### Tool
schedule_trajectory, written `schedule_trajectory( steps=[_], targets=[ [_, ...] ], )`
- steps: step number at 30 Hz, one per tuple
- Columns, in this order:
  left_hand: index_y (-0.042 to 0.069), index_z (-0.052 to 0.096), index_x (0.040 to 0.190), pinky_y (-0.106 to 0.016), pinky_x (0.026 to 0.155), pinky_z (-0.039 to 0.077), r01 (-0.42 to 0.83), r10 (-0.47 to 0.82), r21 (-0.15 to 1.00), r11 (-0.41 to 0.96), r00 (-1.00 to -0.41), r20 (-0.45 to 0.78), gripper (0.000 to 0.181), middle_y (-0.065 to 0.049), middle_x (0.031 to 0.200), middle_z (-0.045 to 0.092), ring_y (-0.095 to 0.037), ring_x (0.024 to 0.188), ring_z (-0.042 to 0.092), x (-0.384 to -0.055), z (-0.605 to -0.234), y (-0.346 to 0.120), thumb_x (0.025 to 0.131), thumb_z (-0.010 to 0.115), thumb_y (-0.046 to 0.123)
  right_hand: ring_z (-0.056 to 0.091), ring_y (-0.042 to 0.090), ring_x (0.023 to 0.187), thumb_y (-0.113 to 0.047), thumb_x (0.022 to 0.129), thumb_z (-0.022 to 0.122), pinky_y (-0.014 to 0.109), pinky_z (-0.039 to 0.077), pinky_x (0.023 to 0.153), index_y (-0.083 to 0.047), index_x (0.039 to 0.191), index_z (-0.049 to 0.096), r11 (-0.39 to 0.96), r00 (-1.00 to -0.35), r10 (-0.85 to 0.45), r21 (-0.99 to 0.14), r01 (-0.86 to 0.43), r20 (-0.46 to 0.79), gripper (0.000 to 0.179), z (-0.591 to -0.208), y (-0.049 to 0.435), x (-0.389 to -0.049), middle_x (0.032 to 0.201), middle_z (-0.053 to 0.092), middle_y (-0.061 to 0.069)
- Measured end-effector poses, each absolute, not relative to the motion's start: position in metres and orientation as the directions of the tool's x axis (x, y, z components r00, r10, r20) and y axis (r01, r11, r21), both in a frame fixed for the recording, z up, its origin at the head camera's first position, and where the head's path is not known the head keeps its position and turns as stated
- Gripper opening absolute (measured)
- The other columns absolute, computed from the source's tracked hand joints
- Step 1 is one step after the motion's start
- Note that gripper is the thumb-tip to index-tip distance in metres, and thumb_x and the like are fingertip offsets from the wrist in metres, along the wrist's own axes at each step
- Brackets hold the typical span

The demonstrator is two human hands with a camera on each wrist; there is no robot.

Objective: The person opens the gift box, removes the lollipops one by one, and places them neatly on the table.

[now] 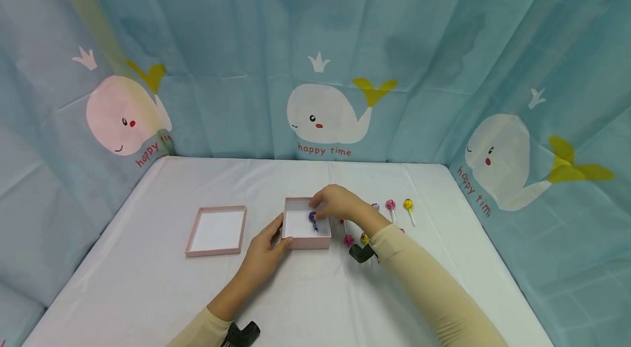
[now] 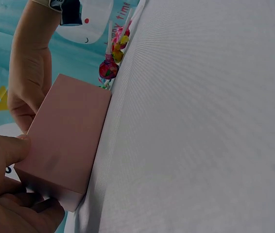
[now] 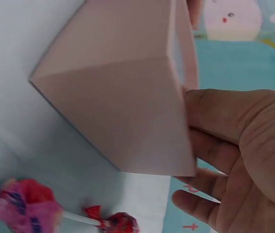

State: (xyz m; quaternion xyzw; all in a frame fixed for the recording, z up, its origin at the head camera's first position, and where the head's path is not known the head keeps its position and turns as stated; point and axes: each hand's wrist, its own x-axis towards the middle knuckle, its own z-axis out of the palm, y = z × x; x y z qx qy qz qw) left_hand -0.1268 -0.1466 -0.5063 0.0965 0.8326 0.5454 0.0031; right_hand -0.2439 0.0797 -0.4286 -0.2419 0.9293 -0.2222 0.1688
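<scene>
In the head view my left hand [image 1: 262, 251] grips the left side and front left corner of an open pink box [image 1: 307, 243], thumb on its front wall. The left wrist view shows this hand [image 2: 11, 184] around the box [image 2: 67, 136]. A purple-wrapped lollipop [image 1: 313, 217] is inside, its stick pointing toward me. My right hand [image 1: 341, 204] reaches over the box's right wall, fingertips by the lollipop's head. In the right wrist view the box wall [image 3: 118, 111] hides the thumb and index tips of this hand [image 3: 244, 150], so whether they pinch the lollipop is unclear.
A pink box lid [image 1: 216, 231] lies on the white table [image 1: 148, 281] to the left. Several wrapped lollipops lie right of the box, including a yellow one [image 1: 408, 204] and a pink one [image 1: 390, 204]. My right forearm partly covers them. A whale-printed curtain [image 1: 222, 90] surrounds the table.
</scene>
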Motion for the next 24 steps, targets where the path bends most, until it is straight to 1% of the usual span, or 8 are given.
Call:
schedule_trajectory(
  steps=[2, 4, 6, 8, 11, 16, 19, 24],
  targets=[
    [0.007, 0.032, 0.161, -0.032, 0.118, 0.038, 0.163, 0.168, 0.909, 0.383, -0.980, 0.105, 0.072, -0.008, 0.165, 0.034, -0.023, 0.150, 0.036, -0.127, -0.507, -0.147, 0.100, 0.069, 0.023, 0.063, 0.020, 0.122, -0.021, 0.087, 0.083, 0.038, 0.060, 0.094, -0.016, 0.120, 0.078, 0.789, -0.830, -0.515, -0.497, -0.361, -0.214, 0.034, -0.433, 0.079, -0.243, 0.124, 0.074, -0.003],
    [0.006, 0.032, 0.161, -0.033, 0.118, 0.038, 0.168, 0.172, 0.909, 0.382, -0.979, 0.109, 0.072, -0.008, 0.165, 0.034, -0.023, 0.150, 0.036, -0.127, -0.507, -0.148, 0.100, 0.069, 0.023, 0.063, 0.019, 0.120, -0.020, 0.088, 0.082, 0.037, 0.060, 0.093, -0.016, 0.121, 0.078, 0.792, -0.832, -0.511, -0.495, -0.358, -0.217, 0.034, -0.437, 0.078, -0.242, 0.123, 0.074, -0.003],
    [0.006, 0.032, 0.161, -0.033, 0.118, 0.038, 0.169, 0.172, 0.908, 0.383, -0.979, 0.110, 0.072, -0.008, 0.165, 0.034, -0.023, 0.150, 0.036, -0.127, -0.507, -0.148, 0.100, 0.069, 0.023, 0.064, 0.019, 0.119, -0.019, 0.088, 0.082, 0.038, 0.059, 0.096, -0.014, 0.120, 0.078, 0.785, -0.826, -0.523, -0.495, -0.373, -0.208, 0.033, -0.441, 0.077, -0.242, 0.120, 0.075, -0.003],
    [0.006, 0.032, 0.161, -0.033, 0.118, 0.038, 0.169, 0.171, 0.907, 0.387, -0.979, 0.110, 0.072, -0.009, 0.165, 0.034, -0.023, 0.150, 0.035, -0.127, -0.507, -0.148, 0.100, 0.069, 0.022, 0.065, 0.018, 0.119, -0.018, 0.088, 0.082, 0.038, 0.055, 0.103, -0.013, 0.119, 0.078, 0.775, -0.817, -0.545, -0.485, -0.405, -0.189, 0.032, -0.445, 0.076, -0.242, 0.116, 0.076, -0.003],
    [0.007, 0.032, 0.161, -0.032, 0.118, 0.037, 0.163, 0.168, 0.908, 0.386, -0.980, 0.105, 0.072, -0.008, 0.165, 0.033, -0.023, 0.150, 0.035, -0.127, -0.507, -0.147, 0.100, 0.069, 0.022, 0.066, 0.018, 0.117, -0.017, 0.087, 0.082, 0.038, 0.053, 0.106, -0.012, 0.117, 0.078, 0.758, -0.806, -0.568, -0.488, -0.434, -0.165, 0.031, -0.449, 0.075, -0.242, 0.113, 0.077, -0.003],
    [0.007, 0.032, 0.161, -0.032, 0.118, 0.037, 0.161, 0.170, 0.910, 0.382, -0.980, 0.103, 0.073, -0.009, 0.165, 0.033, -0.023, 0.151, 0.034, -0.128, -0.507, -0.147, 0.100, 0.069, 0.023, 0.069, 0.017, 0.106, -0.019, 0.087, 0.084, 0.036, 0.056, 0.100, -0.010, 0.116, 0.078, 0.767, -0.822, -0.552, -0.470, -0.436, -0.138, 0.031, -0.456, 0.071, -0.240, 0.109, 0.077, 0.000],
    [0.006, 0.031, 0.161, -0.033, 0.119, 0.036, 0.168, 0.178, 0.905, 0.392, -0.978, 0.105, 0.074, -0.010, 0.165, 0.032, -0.025, 0.151, 0.034, -0.127, -0.506, -0.148, 0.100, 0.068, 0.026, 0.068, 0.013, 0.098, -0.021, 0.086, 0.084, 0.034, 0.058, 0.096, -0.011, 0.114, 0.079, 0.789, -0.835, -0.535, -0.427, -0.442, -0.125, 0.030, -0.459, 0.068, -0.239, 0.104, 0.077, -0.002],
    [0.007, 0.031, 0.161, -0.034, 0.120, 0.035, 0.168, 0.177, 0.899, 0.405, -0.979, 0.103, 0.074, -0.010, 0.165, 0.033, -0.024, 0.151, 0.033, -0.126, -0.505, -0.148, 0.101, 0.068, 0.028, 0.061, 0.013, 0.099, -0.024, 0.087, 0.085, 0.034, 0.058, 0.096, -0.015, 0.111, 0.081, 0.831, -0.865, -0.490, -0.358, -0.425, -0.110, 0.027, -0.461, 0.064, -0.235, 0.098, 0.074, -0.006]
  ],
)
